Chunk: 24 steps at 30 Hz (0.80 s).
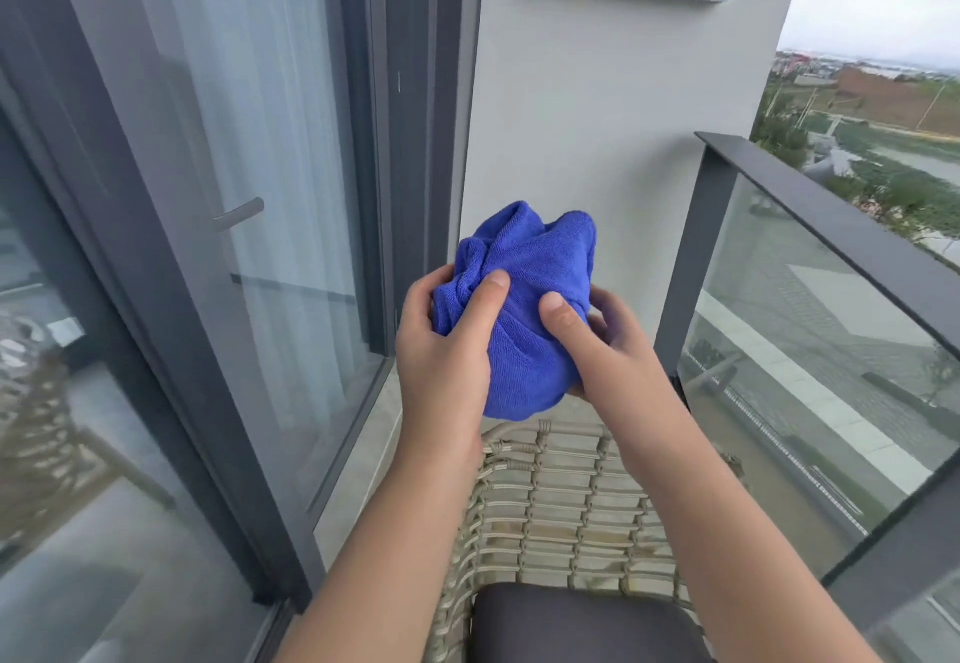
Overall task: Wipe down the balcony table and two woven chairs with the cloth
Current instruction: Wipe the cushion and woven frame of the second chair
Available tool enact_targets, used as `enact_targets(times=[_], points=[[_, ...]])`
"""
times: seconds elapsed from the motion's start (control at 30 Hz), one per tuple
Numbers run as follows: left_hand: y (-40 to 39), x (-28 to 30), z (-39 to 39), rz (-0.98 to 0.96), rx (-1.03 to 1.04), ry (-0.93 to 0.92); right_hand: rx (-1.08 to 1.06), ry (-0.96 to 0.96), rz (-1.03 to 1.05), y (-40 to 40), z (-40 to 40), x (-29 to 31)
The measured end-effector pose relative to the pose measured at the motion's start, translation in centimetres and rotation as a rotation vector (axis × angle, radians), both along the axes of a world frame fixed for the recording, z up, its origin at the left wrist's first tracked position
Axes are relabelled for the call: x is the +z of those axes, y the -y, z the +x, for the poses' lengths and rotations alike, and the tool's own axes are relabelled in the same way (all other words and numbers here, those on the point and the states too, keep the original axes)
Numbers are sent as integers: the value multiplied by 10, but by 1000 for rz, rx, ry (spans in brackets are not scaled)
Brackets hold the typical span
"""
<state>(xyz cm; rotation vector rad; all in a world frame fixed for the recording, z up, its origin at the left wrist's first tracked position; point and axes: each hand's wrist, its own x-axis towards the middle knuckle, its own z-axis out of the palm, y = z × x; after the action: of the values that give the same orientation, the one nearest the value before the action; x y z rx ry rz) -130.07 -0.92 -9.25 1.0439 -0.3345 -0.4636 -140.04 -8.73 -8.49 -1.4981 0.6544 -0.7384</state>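
A bunched blue cloth (524,298) is held up in front of me above a woven chair. My left hand (441,345) grips its left side, thumb pressed into the fabric. My right hand (597,345) grips its right side and underside, thumb on top. Below my hands stands a beige woven chair (561,506), its backrest facing away from me toward the wall. A dark grey seat cushion (582,621) lies on it at the bottom edge. The table and a second chair are not directly in view.
A glass sliding door (249,246) with a dark frame runs along the left; it reflects woven furniture. A grey wall (597,116) is ahead. A glass balustrade (810,324) with a dark rail closes the right side. The floor strip beside the chair is narrow.
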Motion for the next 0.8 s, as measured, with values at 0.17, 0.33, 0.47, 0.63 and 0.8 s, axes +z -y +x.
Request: enact_targets(times=[0.17,0.33,0.47,0.63,0.8], points=[[-15,-36,27,105,-8,-99,90,-27,205,-17,30,-38],[-10,-50,66,195,-58,-100,67,-16,283,-21,65,-51],[13,-45,97,221,-160,-93,-17,39,294,-10,89,-48],[46,-41,120,216,-294,-71,-126,127,297,7,105,-49],[74,-44,109,209,-431,-91,-272,157,309,17,93,-51]])
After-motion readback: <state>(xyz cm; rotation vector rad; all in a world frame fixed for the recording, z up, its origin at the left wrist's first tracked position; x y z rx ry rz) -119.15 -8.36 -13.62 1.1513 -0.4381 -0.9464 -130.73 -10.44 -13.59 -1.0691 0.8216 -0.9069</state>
